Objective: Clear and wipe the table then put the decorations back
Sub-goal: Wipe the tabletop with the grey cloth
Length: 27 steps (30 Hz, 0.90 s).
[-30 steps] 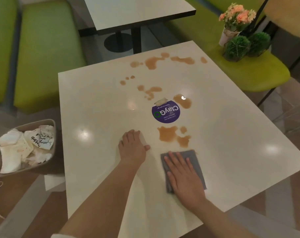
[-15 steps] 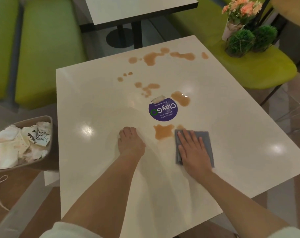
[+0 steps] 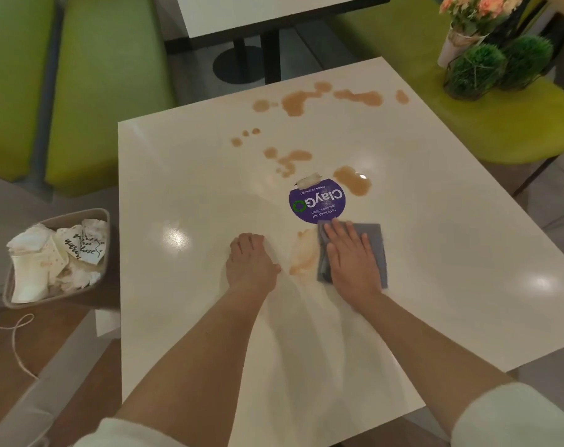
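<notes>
Grey cloth [image 3: 372, 250], one piece, lies flat under my right hand [image 3: 351, 262], whose fingers are straight and spread, pressing it onto the white table [image 3: 183, 317]. I take the round purple sticker [image 3: 317, 201] at the table's middle as my landmark: the cloth sits just on my side of it, its far edge touching the sticker's rim. My left hand [image 3: 251, 264] rests palm-down on the bare tabletop, nearer me than the sticker and to its left, fingers together and flat, holding nothing.

One smeared brown patch [image 3: 303, 253] lies between my two hands, against the cloth's left edge. One wet brown puddle [image 3: 353, 184] touches the sticker's far right side. Beyond the sticker I count a cluster of small brown drops [image 3: 287, 159] and, further still, a row of about four larger spills [image 3: 329, 98] near the table's far edge.

The decorations stand off the table, on a green seat [image 3: 516, 124] far right of the sticker: one pot of pink flowers [image 3: 467, 24] and two green ball plants [image 3: 496, 67]. Left of the sticker, past the table's edge, is one bin [image 3: 9, 285] full of crumpled paper [image 3: 54, 259]. A second table [image 3: 274, 11] stands beyond.
</notes>
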Tool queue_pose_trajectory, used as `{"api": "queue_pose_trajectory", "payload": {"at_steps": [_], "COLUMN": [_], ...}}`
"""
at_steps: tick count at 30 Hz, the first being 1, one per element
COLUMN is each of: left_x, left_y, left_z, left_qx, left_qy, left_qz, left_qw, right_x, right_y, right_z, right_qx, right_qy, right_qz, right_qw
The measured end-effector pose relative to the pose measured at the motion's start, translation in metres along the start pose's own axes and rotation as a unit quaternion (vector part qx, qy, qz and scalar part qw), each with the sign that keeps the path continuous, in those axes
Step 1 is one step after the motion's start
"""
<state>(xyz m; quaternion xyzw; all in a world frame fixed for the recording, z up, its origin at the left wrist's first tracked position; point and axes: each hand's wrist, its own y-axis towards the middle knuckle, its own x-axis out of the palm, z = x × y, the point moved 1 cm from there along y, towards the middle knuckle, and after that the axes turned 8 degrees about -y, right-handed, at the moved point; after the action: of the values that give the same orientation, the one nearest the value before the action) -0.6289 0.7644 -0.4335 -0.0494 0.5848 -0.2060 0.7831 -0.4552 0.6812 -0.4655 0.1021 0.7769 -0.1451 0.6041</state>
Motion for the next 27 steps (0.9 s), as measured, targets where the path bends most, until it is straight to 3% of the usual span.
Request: {"api": "queue_pose_trajectory", "payload": {"at_steps": [2, 4, 8, 10, 14, 17, 20, 23, 27], "left_x": [0.000, -0.001, -0.001, -0.002, -0.003, -0.004, -0.004, -0.005, -0.004], "left_y": [0.000, 0.000, 0.001, 0.001, 0.000, 0.000, 0.002, 0.000, -0.002], "left_z": [-0.001, -0.004, -0.010, -0.014, -0.014, -0.012, -0.011, -0.011, -0.010], "left_qx": [0.005, 0.007, 0.013, 0.019, 0.024, 0.018, 0.021, 0.024, 0.029], "left_qy": [-0.003, -0.014, -0.025, -0.028, -0.030, -0.024, -0.016, -0.003, 0.009], "left_qz": [0.004, 0.004, -0.008, -0.020, -0.032, -0.019, -0.010, -0.005, 0.002], "left_qw": [1.000, 1.000, 1.000, 0.999, 0.999, 0.999, 1.000, 1.000, 1.000], "right_x": [-0.004, -0.005, 0.009, 0.012, 0.008, 0.012, 0.022, 0.027, 0.018], "right_y": [0.020, 0.027, -0.013, -0.030, -0.003, 0.009, -0.028, -0.055, -0.023], "right_z": [-0.017, -0.036, -0.040, -0.021, 0.004, -0.025, -0.058, -0.046, -0.015], "right_qx": [0.013, -0.028, -0.172, -0.192, -0.094, -0.026, -0.114, -0.181, -0.097], "right_qy": [0.048, 0.064, -0.022, -0.048, -0.067, -0.049, -0.035, -0.049, -0.080], "right_qz": [-0.010, -0.021, -0.019, -0.019, -0.019, -0.007, -0.007, -0.012, 0.002], "right_qw": [0.999, 0.997, 0.985, 0.980, 0.993, 0.998, 0.993, 0.982, 0.992]}}
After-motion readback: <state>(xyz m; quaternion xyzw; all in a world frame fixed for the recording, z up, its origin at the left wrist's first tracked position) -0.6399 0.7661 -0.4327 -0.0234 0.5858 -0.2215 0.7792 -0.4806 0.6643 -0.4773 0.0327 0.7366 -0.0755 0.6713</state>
